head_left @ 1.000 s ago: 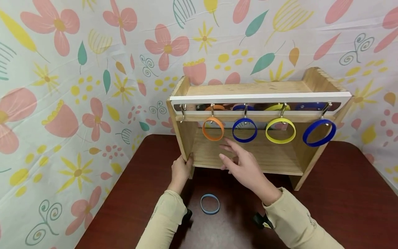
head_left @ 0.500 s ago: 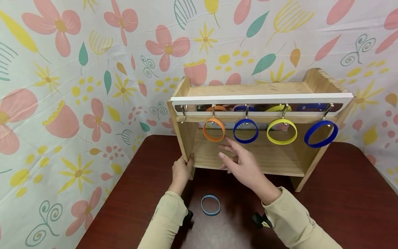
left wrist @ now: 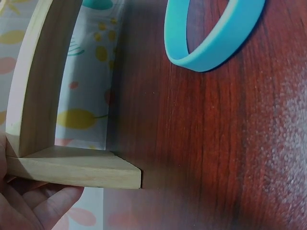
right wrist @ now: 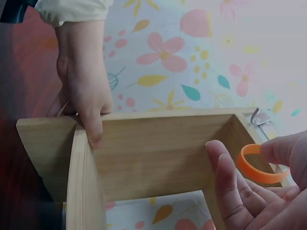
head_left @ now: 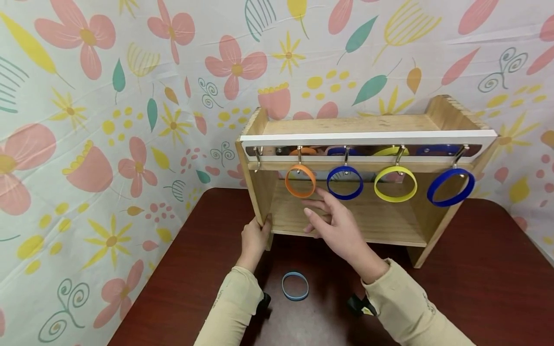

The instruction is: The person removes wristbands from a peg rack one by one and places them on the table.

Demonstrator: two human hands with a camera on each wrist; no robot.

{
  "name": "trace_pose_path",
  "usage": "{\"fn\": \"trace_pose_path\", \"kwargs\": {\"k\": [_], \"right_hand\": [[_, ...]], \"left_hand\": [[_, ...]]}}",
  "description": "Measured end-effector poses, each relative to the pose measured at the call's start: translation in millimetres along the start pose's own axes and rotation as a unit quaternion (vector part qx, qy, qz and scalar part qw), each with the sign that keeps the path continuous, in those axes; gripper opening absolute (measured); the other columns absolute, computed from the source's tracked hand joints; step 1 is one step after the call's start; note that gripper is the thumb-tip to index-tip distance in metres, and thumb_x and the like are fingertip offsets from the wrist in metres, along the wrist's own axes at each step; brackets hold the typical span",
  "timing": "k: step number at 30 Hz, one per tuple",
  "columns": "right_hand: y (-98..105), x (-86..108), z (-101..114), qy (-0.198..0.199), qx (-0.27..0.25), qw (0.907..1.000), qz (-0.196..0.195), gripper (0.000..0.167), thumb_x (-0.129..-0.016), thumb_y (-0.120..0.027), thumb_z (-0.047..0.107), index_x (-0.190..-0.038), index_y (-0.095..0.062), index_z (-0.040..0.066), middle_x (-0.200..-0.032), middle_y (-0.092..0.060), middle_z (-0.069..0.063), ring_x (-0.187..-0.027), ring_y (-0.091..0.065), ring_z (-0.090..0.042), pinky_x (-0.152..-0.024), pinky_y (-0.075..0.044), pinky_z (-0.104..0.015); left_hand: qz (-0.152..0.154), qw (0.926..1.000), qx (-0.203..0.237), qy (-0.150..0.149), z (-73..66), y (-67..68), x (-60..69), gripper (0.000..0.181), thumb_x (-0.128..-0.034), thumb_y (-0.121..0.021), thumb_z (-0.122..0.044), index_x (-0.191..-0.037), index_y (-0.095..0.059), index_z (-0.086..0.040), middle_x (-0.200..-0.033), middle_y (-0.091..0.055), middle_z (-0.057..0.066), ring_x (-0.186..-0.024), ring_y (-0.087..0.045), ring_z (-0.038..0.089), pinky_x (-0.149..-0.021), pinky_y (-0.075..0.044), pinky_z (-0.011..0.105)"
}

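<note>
A small wooden shelf [head_left: 346, 124] stands on the table, its front rail lined with metal hooks. My left hand [head_left: 254, 240] grips its left side panel low down, thumb inside and fingers outside, as the right wrist view also shows. An orange silicone wristband [right wrist: 254, 173] hangs from the second hook from the left. Just below and right of that band is my right hand [head_left: 339, 226], fingers extended and thumb apart. Its index fingertip is close to the band's lower edge; I cannot tell whether it touches.
Blue [head_left: 345, 196], yellow [head_left: 395, 198] and dark blue [head_left: 446, 202] wristbands hang farther right. The leftmost hook [head_left: 257, 158] bears no band. A light blue wristband [left wrist: 211, 57] lies on the dark red table [head_left: 182, 269]. Behind hangs a floral cloth [head_left: 164, 96].
My right hand has shifted very slightly left relative to the shelf, toward the orange wristband. The left hand keeps its grip on the panel. The head view has turned a little.
</note>
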State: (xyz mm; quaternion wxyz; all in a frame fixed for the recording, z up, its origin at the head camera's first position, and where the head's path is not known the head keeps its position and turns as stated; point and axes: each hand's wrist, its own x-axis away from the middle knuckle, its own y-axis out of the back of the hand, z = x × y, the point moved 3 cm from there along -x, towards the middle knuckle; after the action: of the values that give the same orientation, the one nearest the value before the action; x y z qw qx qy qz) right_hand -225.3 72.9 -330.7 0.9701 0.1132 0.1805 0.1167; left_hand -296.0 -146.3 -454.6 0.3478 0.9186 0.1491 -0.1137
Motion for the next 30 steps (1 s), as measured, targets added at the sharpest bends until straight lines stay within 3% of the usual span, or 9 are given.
{"fn": "trace_pose_path", "kwargs": {"k": [8, 15, 22, 30], "right_hand": [[-2, 1.8, 7, 0.019, -0.059, 0.9979, -0.021, 0.048, -0.099, -0.059, 0.016, -0.142, -0.042, 0.007, -0.124, -0.063, -0.016, -0.072, -0.069, -0.037, -0.064, -0.056, -0.044], [-6, 3.9, 13, 0.044, -0.100, 0.9930, -0.045, 0.033, -0.097, -0.061, 0.013, -0.127, -0.052, 0.001, -0.112, -0.068, -0.018, -0.069, -0.070, -0.030, -0.062, -0.056, -0.040], [-7, 4.2, 17, 0.092, -0.094, 0.9869, -0.093, 0.021, -0.096, -0.062, 0.011, -0.110, -0.059, -0.004, -0.094, -0.072, -0.013, -0.064, -0.069, -0.026, -0.060, -0.056, -0.039], [-5, 5.0, 20, 0.111, -0.068, 0.9838, -0.124, 0.015, -0.097, -0.061, 0.010, -0.106, -0.061, -0.002, -0.093, -0.071, -0.015, -0.064, -0.068, -0.028, -0.061, -0.056, -0.034]], "left_hand": [[0.004, 1.0000, 0.002, 0.004, -1.0, 1.2, 1.1, 0.030, -0.0997, -0.055, -0.036, -0.094, -0.067, -0.008, -0.058, -0.058, 0.002, -0.045, -0.051, 0.013, -0.043, -0.044, 0.028], [0.003, 1.0000, 0.001, 0.001, -0.3, 0.4, 1.5, 0.030, -0.0999, -0.055, -0.036, -0.092, -0.067, -0.009, -0.059, -0.059, 0.002, -0.045, -0.052, 0.013, -0.042, -0.043, 0.028], [0.000, 1.0000, 0.000, -0.003, -0.1, 0.6, 1.9, 0.030, -0.0998, -0.055, -0.036, -0.089, -0.066, -0.010, -0.058, -0.059, 0.001, -0.044, -0.052, 0.012, -0.042, -0.043, 0.028], [-0.002, 1.0000, -0.009, 0.004, -0.6, 0.6, 1.1, 0.033, -0.0993, -0.055, -0.038, -0.090, -0.066, -0.009, -0.058, -0.059, 0.002, -0.045, -0.052, 0.013, -0.043, -0.044, 0.029]]}}
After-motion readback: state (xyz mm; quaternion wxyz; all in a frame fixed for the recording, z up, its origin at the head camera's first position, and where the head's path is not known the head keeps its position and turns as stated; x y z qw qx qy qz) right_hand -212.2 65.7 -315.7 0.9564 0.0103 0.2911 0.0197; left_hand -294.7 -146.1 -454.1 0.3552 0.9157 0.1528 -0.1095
